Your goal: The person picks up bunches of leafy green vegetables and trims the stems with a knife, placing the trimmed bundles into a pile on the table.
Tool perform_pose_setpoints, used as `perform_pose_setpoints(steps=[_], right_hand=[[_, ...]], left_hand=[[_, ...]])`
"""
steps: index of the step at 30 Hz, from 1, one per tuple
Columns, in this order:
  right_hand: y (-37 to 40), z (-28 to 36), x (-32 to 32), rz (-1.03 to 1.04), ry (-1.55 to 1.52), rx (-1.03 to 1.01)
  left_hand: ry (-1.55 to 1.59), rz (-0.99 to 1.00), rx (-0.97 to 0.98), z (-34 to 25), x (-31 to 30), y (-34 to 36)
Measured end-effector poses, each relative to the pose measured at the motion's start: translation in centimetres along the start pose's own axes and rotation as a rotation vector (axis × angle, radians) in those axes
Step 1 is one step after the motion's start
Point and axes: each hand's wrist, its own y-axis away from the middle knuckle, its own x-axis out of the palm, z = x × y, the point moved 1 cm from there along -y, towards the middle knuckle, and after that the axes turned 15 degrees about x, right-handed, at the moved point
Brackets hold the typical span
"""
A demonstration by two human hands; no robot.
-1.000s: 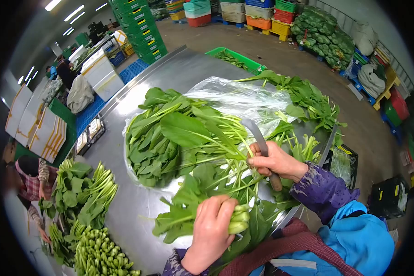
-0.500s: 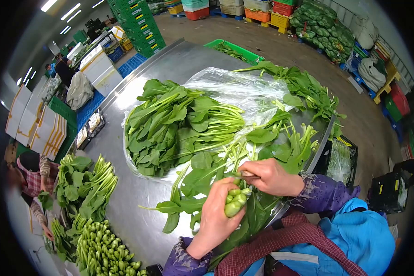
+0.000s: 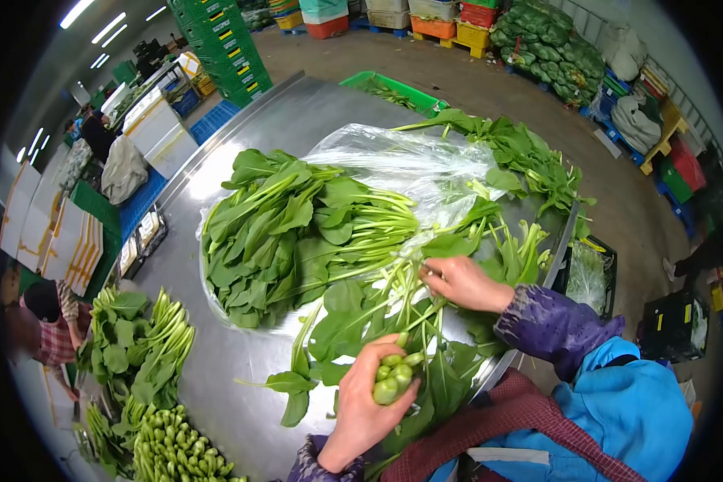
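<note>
My left hand (image 3: 368, 406) is closed round a bunch of leafy greens (image 3: 391, 379), its thick pale-green stem ends facing up between thumb and fingers. Farther up the table, my right hand (image 3: 470, 283) has its fingers pinched together right at some loose stems (image 3: 406, 291); I cannot tell what is between them. Loose leaves (image 3: 341, 325) lie around both hands. Left of them, a big pile of greens (image 3: 269, 233) rests on a clear plastic bag (image 3: 402, 161), stems toward the right.
At the left of the metal table (image 3: 217, 361) lie bundled greens (image 3: 132, 337) and a stack with stem ends outward (image 3: 181, 450). A person (image 3: 52, 321) stands there. More greens (image 3: 530, 157) overhang the right edge. A green crate (image 3: 394, 92) stands beyond the far edge.
My right hand has moved up and away from the stem ends of the bunch to the loose stems. The left hand, still holding the bunch, has shifted slightly left and down.
</note>
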Motion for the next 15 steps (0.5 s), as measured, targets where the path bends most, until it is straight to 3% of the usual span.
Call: perform_pose_setpoints(steps=[2, 5, 8, 13, 15], right_hand=[[-2.6, 0.4, -0.8, -0.11, 0.028, 0.04], [-9.3, -2.1, -0.6, -0.283, 0.109, 0.076], [-14.3, -5.1, 0.5, -0.485, 0.337, 0.03], [-16.9, -5.8, 0.9, -0.417, 0.435, 0.116], [-17.1, -5.9, -0.5, -0.397, 0.204, 0.154]], left_hand=[[0.246, -0.037, -0.159, 0.3, -0.3, 0.1], [0.276, -0.004, -0.32, -0.6, -1.7, -0.3], [0.247, -0.054, -0.258, -0.4, -2.2, 0.2], [0.35, -0.068, -0.358, 0.2, -3.1, 0.5], [0.357, -0.107, -0.37, 0.5, -3.2, 0.9]])
